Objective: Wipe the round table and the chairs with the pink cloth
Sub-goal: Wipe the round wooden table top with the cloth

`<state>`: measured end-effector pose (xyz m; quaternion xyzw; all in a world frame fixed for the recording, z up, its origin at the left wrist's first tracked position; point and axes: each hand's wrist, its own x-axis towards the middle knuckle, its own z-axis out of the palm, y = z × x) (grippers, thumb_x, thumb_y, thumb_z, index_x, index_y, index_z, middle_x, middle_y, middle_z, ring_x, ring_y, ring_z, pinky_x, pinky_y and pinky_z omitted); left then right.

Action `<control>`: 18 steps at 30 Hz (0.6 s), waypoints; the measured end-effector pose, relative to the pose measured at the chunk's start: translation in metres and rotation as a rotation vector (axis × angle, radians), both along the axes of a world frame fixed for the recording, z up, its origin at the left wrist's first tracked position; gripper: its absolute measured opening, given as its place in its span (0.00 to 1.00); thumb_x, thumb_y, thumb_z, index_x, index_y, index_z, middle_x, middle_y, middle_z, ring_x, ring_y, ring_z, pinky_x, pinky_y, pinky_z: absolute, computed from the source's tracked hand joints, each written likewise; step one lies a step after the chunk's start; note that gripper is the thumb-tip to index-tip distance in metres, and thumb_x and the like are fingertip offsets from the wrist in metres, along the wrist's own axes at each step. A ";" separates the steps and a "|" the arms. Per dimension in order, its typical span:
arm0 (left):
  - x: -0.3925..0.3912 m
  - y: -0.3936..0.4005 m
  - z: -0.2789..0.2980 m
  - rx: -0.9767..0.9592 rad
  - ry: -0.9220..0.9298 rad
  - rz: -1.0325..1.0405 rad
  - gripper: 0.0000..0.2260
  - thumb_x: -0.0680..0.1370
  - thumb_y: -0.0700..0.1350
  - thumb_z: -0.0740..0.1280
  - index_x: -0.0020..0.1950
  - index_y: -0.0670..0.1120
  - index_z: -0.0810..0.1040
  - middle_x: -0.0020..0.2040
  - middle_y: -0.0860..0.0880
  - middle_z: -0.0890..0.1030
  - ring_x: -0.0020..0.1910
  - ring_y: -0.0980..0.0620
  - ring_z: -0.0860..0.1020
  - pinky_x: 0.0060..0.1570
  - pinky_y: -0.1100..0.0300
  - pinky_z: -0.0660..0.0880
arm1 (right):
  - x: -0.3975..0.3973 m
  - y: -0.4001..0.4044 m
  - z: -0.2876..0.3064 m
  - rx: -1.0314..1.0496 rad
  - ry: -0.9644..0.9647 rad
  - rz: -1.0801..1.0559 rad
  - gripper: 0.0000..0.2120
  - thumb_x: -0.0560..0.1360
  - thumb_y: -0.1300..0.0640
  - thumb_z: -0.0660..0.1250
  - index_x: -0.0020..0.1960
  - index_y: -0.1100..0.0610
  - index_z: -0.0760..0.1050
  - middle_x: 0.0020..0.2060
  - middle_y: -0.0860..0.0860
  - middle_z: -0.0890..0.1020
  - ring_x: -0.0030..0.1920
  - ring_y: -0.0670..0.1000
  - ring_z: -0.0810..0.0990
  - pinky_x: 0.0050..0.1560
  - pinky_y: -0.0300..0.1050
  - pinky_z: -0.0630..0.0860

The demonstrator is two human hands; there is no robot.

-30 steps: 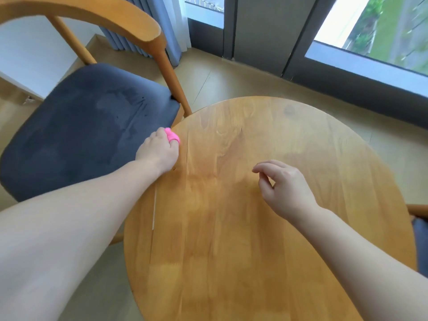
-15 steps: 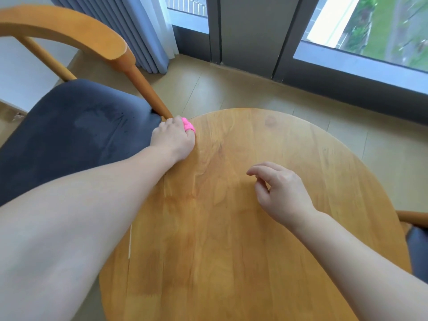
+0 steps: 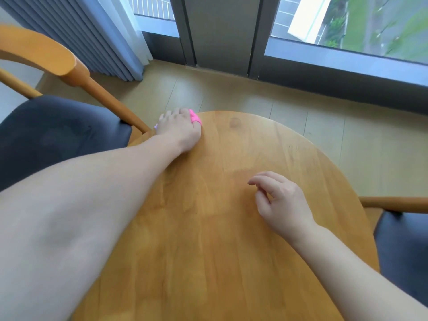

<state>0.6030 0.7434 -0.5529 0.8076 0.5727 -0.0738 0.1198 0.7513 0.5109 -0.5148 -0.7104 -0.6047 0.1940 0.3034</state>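
My left hand (image 3: pixel 178 128) grips the pink cloth (image 3: pixel 195 118) against the far left rim of the round wooden table (image 3: pixel 231 239). Only a small pink fold shows past my fingers; the remainder of the cloth is hidden under the hand. My right hand (image 3: pixel 280 200) hovers over the middle right of the table top, fingers loosely curled and holding nothing. A wooden chair with a dark seat (image 3: pixel 58 137) stands at the table's left. A second chair (image 3: pixel 403 246) shows at the right edge.
The left chair's curved wooden backrest (image 3: pixel 39 54) and its support post (image 3: pixel 111 103) rise close to my left hand. Grey curtains (image 3: pixel 97 35) and dark window frames (image 3: pixel 220 33) stand beyond the table, with pale wood floor (image 3: pixel 301 107) between.
My left hand has slid the pink cloth along the table's left rim toward the far edge. My right hand has stayed over the table, fingers loosely curled as before.
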 end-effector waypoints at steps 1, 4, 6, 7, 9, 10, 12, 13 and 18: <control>0.008 0.000 0.000 0.001 0.000 -0.018 0.20 0.80 0.50 0.49 0.64 0.40 0.70 0.62 0.38 0.74 0.61 0.38 0.70 0.62 0.49 0.62 | 0.003 -0.003 -0.001 0.002 -0.001 -0.009 0.12 0.67 0.74 0.68 0.46 0.62 0.82 0.44 0.52 0.84 0.43 0.55 0.83 0.40 0.50 0.80; 0.029 -0.001 -0.001 -0.011 -0.008 -0.069 0.21 0.80 0.50 0.48 0.64 0.40 0.70 0.62 0.38 0.74 0.62 0.39 0.69 0.63 0.50 0.62 | 0.014 -0.011 -0.003 0.004 -0.002 -0.037 0.12 0.67 0.74 0.68 0.46 0.63 0.82 0.44 0.53 0.84 0.43 0.56 0.83 0.41 0.51 0.81; 0.042 -0.003 0.000 -0.021 -0.008 -0.099 0.20 0.80 0.50 0.48 0.64 0.40 0.70 0.62 0.38 0.74 0.63 0.39 0.69 0.64 0.49 0.62 | 0.021 -0.016 -0.004 0.010 -0.004 -0.057 0.12 0.67 0.74 0.67 0.45 0.63 0.82 0.43 0.53 0.84 0.43 0.56 0.83 0.41 0.50 0.80; 0.047 -0.004 0.000 -0.028 -0.006 -0.113 0.20 0.80 0.50 0.48 0.64 0.40 0.70 0.63 0.38 0.74 0.63 0.40 0.69 0.64 0.49 0.61 | 0.024 -0.018 -0.004 0.013 -0.006 -0.067 0.12 0.67 0.74 0.67 0.45 0.63 0.82 0.43 0.53 0.84 0.43 0.56 0.83 0.41 0.49 0.80; 0.059 -0.007 0.001 -0.038 -0.003 -0.154 0.20 0.81 0.50 0.48 0.65 0.41 0.70 0.63 0.39 0.73 0.64 0.40 0.68 0.65 0.49 0.61 | 0.031 -0.024 -0.003 0.016 -0.011 -0.083 0.12 0.67 0.74 0.67 0.45 0.63 0.82 0.43 0.53 0.84 0.43 0.55 0.83 0.41 0.48 0.80; 0.065 -0.008 0.001 -0.042 -0.003 -0.178 0.20 0.81 0.50 0.48 0.64 0.41 0.70 0.63 0.40 0.73 0.64 0.40 0.68 0.65 0.49 0.61 | 0.035 -0.026 -0.002 0.019 -0.015 -0.089 0.12 0.67 0.74 0.67 0.45 0.63 0.82 0.44 0.53 0.84 0.43 0.55 0.83 0.41 0.48 0.80; 0.078 -0.011 0.002 -0.049 -0.005 -0.227 0.19 0.81 0.50 0.49 0.64 0.43 0.71 0.62 0.41 0.74 0.63 0.40 0.69 0.65 0.49 0.62 | 0.043 -0.030 -0.002 0.026 -0.021 -0.107 0.12 0.67 0.75 0.67 0.45 0.63 0.82 0.44 0.53 0.84 0.43 0.55 0.83 0.41 0.49 0.80; 0.084 -0.013 0.002 -0.051 -0.010 -0.252 0.19 0.80 0.50 0.49 0.63 0.43 0.71 0.62 0.41 0.74 0.63 0.40 0.69 0.65 0.48 0.63 | 0.047 -0.032 -0.003 0.029 -0.021 -0.120 0.12 0.67 0.75 0.67 0.45 0.63 0.82 0.44 0.53 0.84 0.43 0.55 0.83 0.41 0.50 0.81; 0.111 -0.029 0.001 -0.019 -0.022 -0.350 0.17 0.80 0.49 0.50 0.61 0.42 0.71 0.60 0.40 0.74 0.61 0.41 0.69 0.64 0.49 0.62 | 0.061 -0.047 -0.005 0.052 -0.021 -0.175 0.12 0.67 0.76 0.66 0.44 0.64 0.82 0.43 0.54 0.84 0.43 0.56 0.83 0.41 0.54 0.81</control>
